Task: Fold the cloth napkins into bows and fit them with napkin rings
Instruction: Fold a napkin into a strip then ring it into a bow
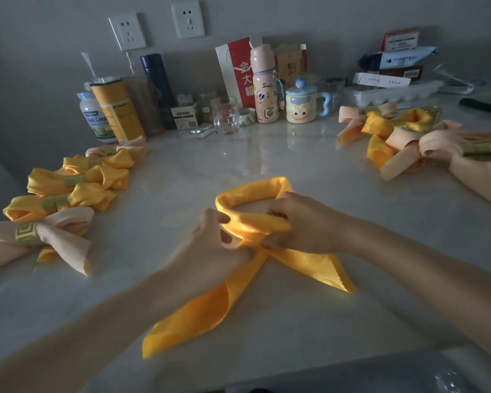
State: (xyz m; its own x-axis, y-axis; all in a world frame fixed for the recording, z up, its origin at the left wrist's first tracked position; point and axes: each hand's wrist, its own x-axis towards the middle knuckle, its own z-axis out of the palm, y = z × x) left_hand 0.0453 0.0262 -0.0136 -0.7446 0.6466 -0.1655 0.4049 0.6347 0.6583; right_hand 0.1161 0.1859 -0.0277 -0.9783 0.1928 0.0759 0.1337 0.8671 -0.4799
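Where the two tails cross, the yellow napkin (pixel 199 316) is gathered between both hands near the middle of the pale, glossy worktop (pixel 267 154). The left hand (pixel 210 245) pinches the left side of the loop with curled fingers, and the right hand (pixel 301 222) grips the folded band and the crossing from the other side, so both are closed on the cloth. The loop arches away from the person. One tail runs long toward the near left and the other, shorter, toward the near right, so the waist to be cinched lies directly under the fingers, about equally near to each hand.

The fabric is satiny with a slight sheen, folded into a flat band, and its tails end in pointed corners with stitched edges. Finished bows (pixel 77 180), yellow and peach, sit in a row on the left, one wearing a gold-patterned napkin ring (pixel 26 234). More bows (pixel 386 137) are heaped on the right. No loose ring is plainly visible near the hands.
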